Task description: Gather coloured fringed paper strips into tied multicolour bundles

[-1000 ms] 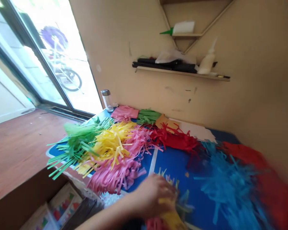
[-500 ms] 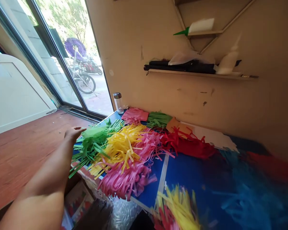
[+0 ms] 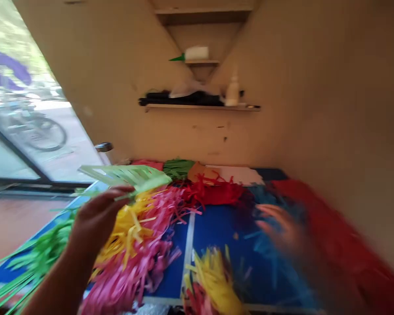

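While the left hand [image 3: 100,214] is up over the left side of the blue desk [image 3: 175,262], I can see its fingers [image 3: 122,189] pinching a light green paper [image 3: 128,175]. The paper has lots of slits in it, and it hangs in the air above the yellow strips [image 3: 126,229], tilted a bit. The right hand [image 3: 285,232] is over the other side of the desk, near the blue strips [image 3: 265,247]. It looks fuzzy, but its fingers are spread apart and let go of everything; I can't tell if they touch the blue strips.

Pink strips [image 3: 128,280] lie just beside the yellow ones, and a heap of green strips [image 3: 47,247] sits at the left edge. Farther back there are red strips [image 3: 216,192], and a big red pile [image 3: 331,227] is over on the right. Close to us, at the front, is a yellow bunch [image 3: 218,280] with some red beside it. Up on the wall, a white bottle [image 3: 231,92] stands on a shelf [image 3: 200,107]. Through the glass on the left I see a bike [image 3: 46,133].
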### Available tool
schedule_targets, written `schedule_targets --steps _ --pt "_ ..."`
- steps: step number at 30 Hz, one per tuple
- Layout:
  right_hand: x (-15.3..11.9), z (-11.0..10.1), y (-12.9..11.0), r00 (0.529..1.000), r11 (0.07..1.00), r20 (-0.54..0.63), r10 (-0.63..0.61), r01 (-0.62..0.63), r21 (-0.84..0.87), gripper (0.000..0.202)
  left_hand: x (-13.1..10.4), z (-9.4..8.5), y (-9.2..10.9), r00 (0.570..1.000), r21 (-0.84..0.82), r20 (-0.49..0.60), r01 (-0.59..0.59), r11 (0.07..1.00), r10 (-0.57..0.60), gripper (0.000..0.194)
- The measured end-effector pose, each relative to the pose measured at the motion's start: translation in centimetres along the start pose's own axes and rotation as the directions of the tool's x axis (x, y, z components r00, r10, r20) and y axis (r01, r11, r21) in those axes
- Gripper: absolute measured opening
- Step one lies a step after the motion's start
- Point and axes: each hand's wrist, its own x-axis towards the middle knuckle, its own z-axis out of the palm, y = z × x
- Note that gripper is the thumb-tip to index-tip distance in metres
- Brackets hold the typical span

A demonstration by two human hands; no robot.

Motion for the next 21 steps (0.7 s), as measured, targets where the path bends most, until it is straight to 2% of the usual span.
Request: schedule_targets --steps 2,4,5,7,9,10,11,13,15,17,21 --pt "1.0 -1.4 0.0 0.997 0.997 -0.024 0.07 -0.07 -0.017 0.028 -2.3 4.4 -0.2 0.983 -0.065 0.186 0.006 0.998 0.006 0.027" --pt "1.7 -1.0 0.0 0.991 0.993 -0.056 0.12 -0.121 -0.009 0.029 -3.5 7.6 -0.9 0.938 -0.044 0.337 -0.068 0.997 0.079 0.022" --pt "2.0 -0.5 -0.1 0.993 0.994 -0.056 0.107 -0.108 -0.023 0.03 -3.7 8.8 -1.3 0.909 -0.022 0.399 -0.121 0.992 0.12 0.02" --pt "2.6 0.6 -0.1 1.0 0.993 0.03 0.011 -0.007 -0.121 0.032 -3.7 10.7 -1.7 0.849 0.011 0.495 -0.216 0.976 0.183 0.018" --pt "3.0 1.4 0.1 0.981 0.971 0.186 -0.047 0.089 -0.22 0.025 -3.6 12.0 -1.6 0.805 0.006 0.56 -0.241 0.97 0.196 0.02" --pt "3.1 1.6 0.3 0.97 0.964 0.241 -0.04 0.101 -0.244 0.02 -3.7 12.6 -1.5 0.804 0.007 0.565 -0.228 0.974 0.184 0.022" --pt "3.2 1.7 0.7 0.965 0.964 0.262 -0.012 0.081 -0.253 0.016 -3.8 13.1 -1.3 0.822 0.016 0.545 -0.208 0.978 0.166 0.025" --pt "2.9 1.6 1.5 0.97 0.976 0.237 0.061 -0.008 -0.217 0.015 -4.4 13.8 -0.9 0.884 0.064 0.447 -0.182 0.981 0.135 0.035" --pt "2.3 1.3 2.2 0.975 0.985 0.193 0.113 -0.084 -0.153 0.015 -5.3 14.4 -0.8 0.931 0.129 0.33 -0.212 0.969 0.159 0.04" --pt "1.4 0.9 2.5 0.978 0.986 0.155 0.138 -0.122 -0.112 0.017 -6.2 14.9 -0.9 0.933 0.141 0.312 -0.231 0.963 0.178 0.034" --pt "-0.2 0.5 2.1 0.982 0.985 0.112 0.151 -0.141 -0.095 0.015 -7.6 16.1 -1.6 0.893 0.044 0.435 -0.149 0.988 0.115 0.027"
